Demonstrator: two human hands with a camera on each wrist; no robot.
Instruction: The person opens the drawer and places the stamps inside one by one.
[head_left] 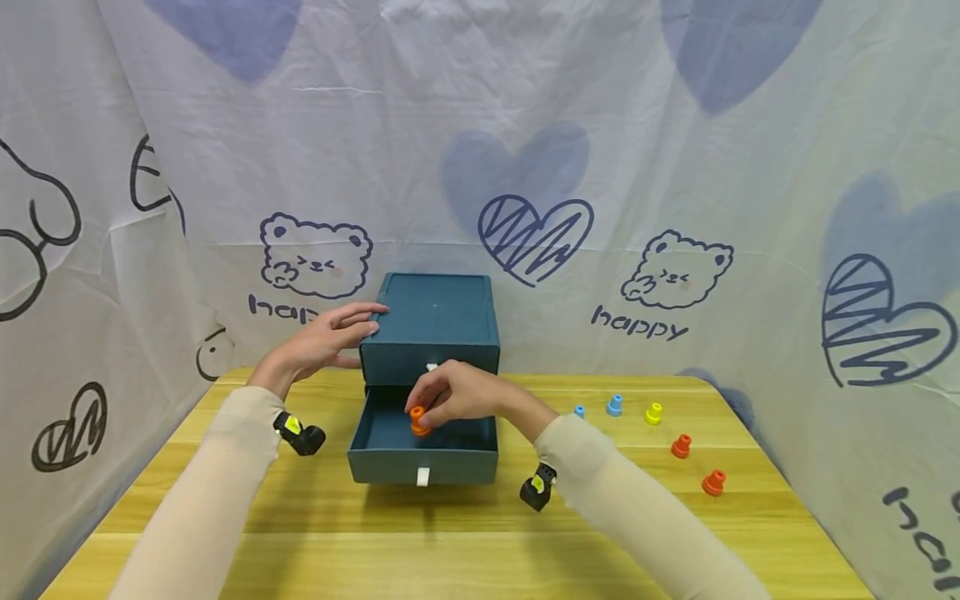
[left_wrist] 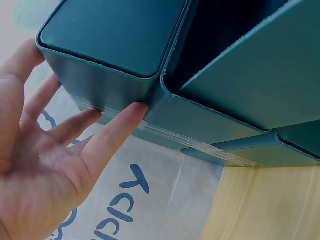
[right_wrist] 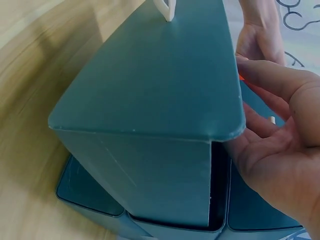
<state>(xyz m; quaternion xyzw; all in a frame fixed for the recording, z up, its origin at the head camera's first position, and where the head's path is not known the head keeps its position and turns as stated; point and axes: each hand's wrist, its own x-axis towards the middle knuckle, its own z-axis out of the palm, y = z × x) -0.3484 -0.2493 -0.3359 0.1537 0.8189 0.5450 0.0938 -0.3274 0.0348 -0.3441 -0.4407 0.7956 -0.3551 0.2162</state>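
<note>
Your right hand [head_left: 457, 393] pinches an orange peg [head_left: 418, 419] over the open drawer [head_left: 424, 446].
Left hand [head_left: 330, 337], grip wide, fingers flat against the drawer box [head_left: 435, 321].

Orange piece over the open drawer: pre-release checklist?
1. Lower drawer pulled open: ok.
2. Right hand pinches the orange piece: ok.
3. Piece is within the drawer's outline in the head view: ok; whether it touches the floor: cannot tell.
4. Left hand rests with straight fingers on the drawer box, steadying it: ok.
5. Upper drawer shut, white tab showing: ok.
6. Other small pieces, such as the yellow one, lie on the table, apart from the box: ok.
</note>
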